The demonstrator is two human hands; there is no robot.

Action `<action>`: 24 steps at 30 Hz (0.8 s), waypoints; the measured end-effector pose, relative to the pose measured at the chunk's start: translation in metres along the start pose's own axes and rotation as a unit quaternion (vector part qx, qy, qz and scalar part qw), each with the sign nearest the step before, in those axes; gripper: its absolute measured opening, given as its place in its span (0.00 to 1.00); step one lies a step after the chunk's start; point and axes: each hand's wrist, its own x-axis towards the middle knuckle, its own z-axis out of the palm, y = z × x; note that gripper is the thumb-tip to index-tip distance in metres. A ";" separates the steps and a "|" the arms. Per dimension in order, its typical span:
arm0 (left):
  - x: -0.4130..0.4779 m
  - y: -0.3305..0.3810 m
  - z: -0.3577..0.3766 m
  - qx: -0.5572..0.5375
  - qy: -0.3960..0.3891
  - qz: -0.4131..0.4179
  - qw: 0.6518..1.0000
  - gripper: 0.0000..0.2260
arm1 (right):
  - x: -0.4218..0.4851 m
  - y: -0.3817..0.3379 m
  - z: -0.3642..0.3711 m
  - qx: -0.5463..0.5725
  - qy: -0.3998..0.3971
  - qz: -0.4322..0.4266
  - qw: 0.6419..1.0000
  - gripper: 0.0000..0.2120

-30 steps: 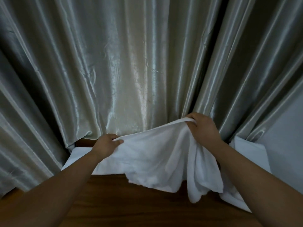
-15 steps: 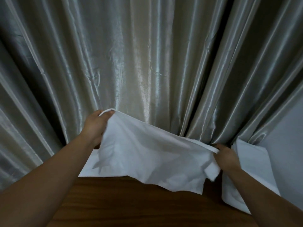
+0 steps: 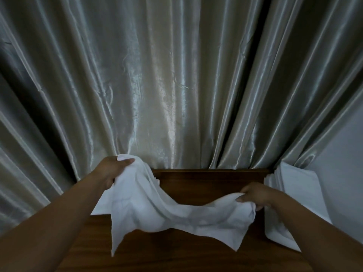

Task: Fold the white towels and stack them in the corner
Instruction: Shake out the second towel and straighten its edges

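Slack has come into the white towel (image 3: pixel 176 214) since half a second ago, when it was stretched nearly flat between the hands; the left hand (image 3: pixel 113 170) has dropped lower, and the cloth now sags in a trough between the two, its lower corners hanging over the wooden table (image 3: pixel 196 256) nearest the viewer; the left hand grips one bunched end, thumb laid over the top and fingers curled beneath; the right hand (image 3: pixel 255 195), lower than the left, pinches the other end with fingers curled round the hem; under the left wrist a flat white cloth (image 3: pixel 101 203) lies on the table, partly hidden; just outside the right hand a stack of folded towels (image 3: pixel 294 193) sits against the curtain; beyond both hands the silvery curtain (image 3: pixel 176 85) hangs in deep pleats; a pale wall (image 3: pixel 345 163) shows farther right.
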 end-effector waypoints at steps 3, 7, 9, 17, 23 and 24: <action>0.004 0.006 -0.011 0.022 0.043 0.036 0.998 0.22 | -0.009 -0.007 -0.022 0.107 -0.032 -0.017 0.994 0.12; 0.006 0.001 -0.036 0.035 0.109 0.058 0.992 0.24 | -0.014 0.007 -0.054 0.304 0.044 -0.011 0.952 0.19; 0.016 -0.013 -0.053 0.062 0.134 0.052 0.988 0.35 | -0.014 0.018 -0.061 0.331 0.120 -0.004 0.936 0.24; -0.009 -0.027 -0.061 0.090 0.070 0.083 0.990 0.17 | -0.025 0.009 -0.072 0.161 0.298 -0.017 0.941 0.14; -0.013 -0.021 -0.076 0.009 0.107 0.040 0.993 0.18 | -0.063 0.007 -0.096 0.216 0.072 0.001 0.974 0.12; -0.010 -0.019 -0.077 -0.001 0.117 0.015 0.993 0.21 | -0.064 0.007 -0.099 0.266 0.046 0.016 0.963 0.15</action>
